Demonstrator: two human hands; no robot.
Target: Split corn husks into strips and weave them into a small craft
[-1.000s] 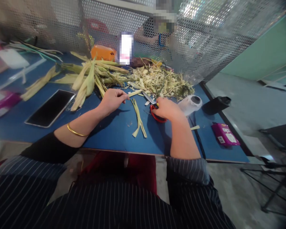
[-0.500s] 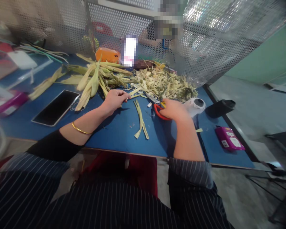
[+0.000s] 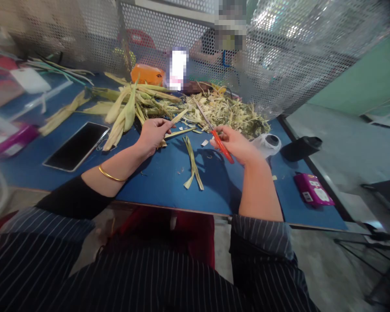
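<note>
Between the thumb and fingers of my left hand (image 3: 155, 135) is a pale strip of corn husk (image 3: 179, 116), its tip angled up to the right. My right hand (image 3: 233, 142) grips a pair of scissors (image 3: 221, 145) with red handles, raised above the table, the blades pointing up and left over the heap of husk scraps (image 3: 229, 110). A split piece of husk (image 3: 191, 164) lies on the blue table (image 3: 162, 184) between my forearms. Whole dried husks (image 3: 126, 108) are piled behind my left hand.
A phone (image 3: 76, 147) lies left of my left forearm. Right of my right hand are a white plastic-wrapped roll (image 3: 267, 144), a black cylinder (image 3: 301, 148) and a purple packet (image 3: 313, 189). An orange packet (image 3: 147, 74) and a perforated metal screen (image 3: 169, 30) stand behind the husks.
My right hand has lifted the scissors off the table, and their blades now point away from me. The husk strip in my left hand has tilted upward.
</note>
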